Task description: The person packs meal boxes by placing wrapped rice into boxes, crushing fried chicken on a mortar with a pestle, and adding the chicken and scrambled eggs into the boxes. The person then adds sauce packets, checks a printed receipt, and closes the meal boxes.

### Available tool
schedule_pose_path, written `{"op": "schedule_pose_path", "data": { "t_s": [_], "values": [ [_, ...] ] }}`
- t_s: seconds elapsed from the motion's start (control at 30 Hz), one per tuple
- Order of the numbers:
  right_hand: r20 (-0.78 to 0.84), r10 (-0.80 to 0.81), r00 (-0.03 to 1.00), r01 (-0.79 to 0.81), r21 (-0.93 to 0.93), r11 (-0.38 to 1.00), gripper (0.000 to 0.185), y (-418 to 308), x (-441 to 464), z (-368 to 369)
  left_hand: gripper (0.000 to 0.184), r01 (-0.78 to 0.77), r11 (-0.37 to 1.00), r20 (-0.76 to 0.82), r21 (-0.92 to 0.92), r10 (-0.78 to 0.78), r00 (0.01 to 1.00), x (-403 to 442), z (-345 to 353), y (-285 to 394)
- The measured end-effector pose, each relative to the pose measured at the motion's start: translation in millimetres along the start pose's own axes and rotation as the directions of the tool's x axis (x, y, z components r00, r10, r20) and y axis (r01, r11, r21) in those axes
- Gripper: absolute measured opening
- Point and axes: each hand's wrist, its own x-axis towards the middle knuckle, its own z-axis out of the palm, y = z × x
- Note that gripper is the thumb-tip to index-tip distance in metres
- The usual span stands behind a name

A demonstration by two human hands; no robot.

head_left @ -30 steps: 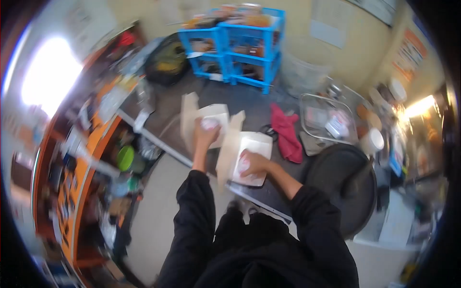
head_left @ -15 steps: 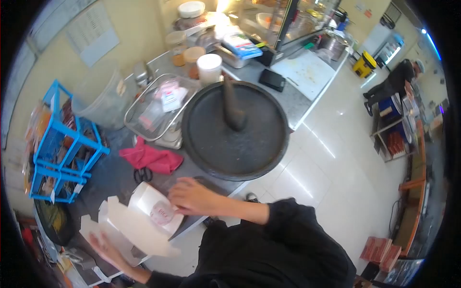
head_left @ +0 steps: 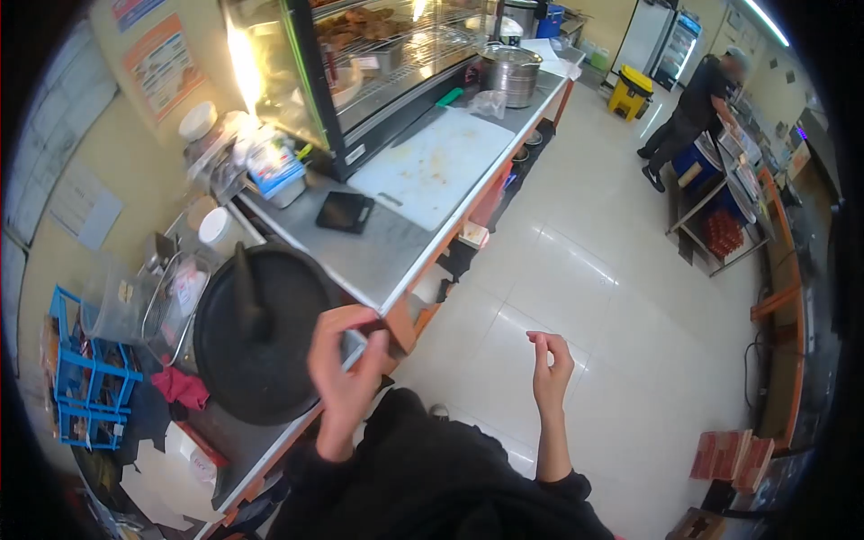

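While the pale tiled floor [head_left: 630,360] fills the middle and right, a long grey desk [head_left: 382,256] runs from the lower left up to the top centre. On it stands a lit, glass-sided display case [head_left: 396,99] with food on its racks. Nearer the wearer, a large round black tray [head_left: 292,346] sits by the edge, a dark pestle [head_left: 250,292] leaning in it. Beyond that, a stained white cutting board [head_left: 441,162] lies in front of the case. A person in dark clothes [head_left: 691,112] stands at the upper right, beside a shelf unit. At the lower left are a blue plastic rack [head_left: 83,387] and open white cartons [head_left: 162,486], one bearing a round label, on the near end of the desk. The left hand [head_left: 349,369] is empty, thumb and fingers bent and apart, just beside the tray in this view. The right hand [head_left: 551,358] is also empty, fingers loosely curled, in the air in front of the floor. Smaller still, a red cloth [head_left: 180,388] lies between the cartons and the tray.
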Motion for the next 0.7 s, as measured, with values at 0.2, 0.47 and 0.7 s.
{"op": "schedule_pose_path", "data": {
  "t_s": [0.2,0.47,0.7],
  "values": [
    [0.059,-0.107,0.993,0.111,-0.065,0.992,0.012,48.1,99.2,8.6,0.024,-0.143,0.99,0.091,-0.014,0.144,0.985,91.4,196.1,-61.7],
    [0.288,-0.32,0.902,0.365,-0.115,0.924,0.021,77.3,323.3,61.0,0.027,-0.084,0.892,0.067,0.445,0.06,0.996,299.9,426.0,-228.4],
    [0.328,-0.321,0.889,0.349,-0.03,0.937,0.023,98.9,479.9,79.9,0.023,-0.115,0.659,0.052,0.743,0.115,0.992,402.8,539.7,-346.3]
  ]
}}
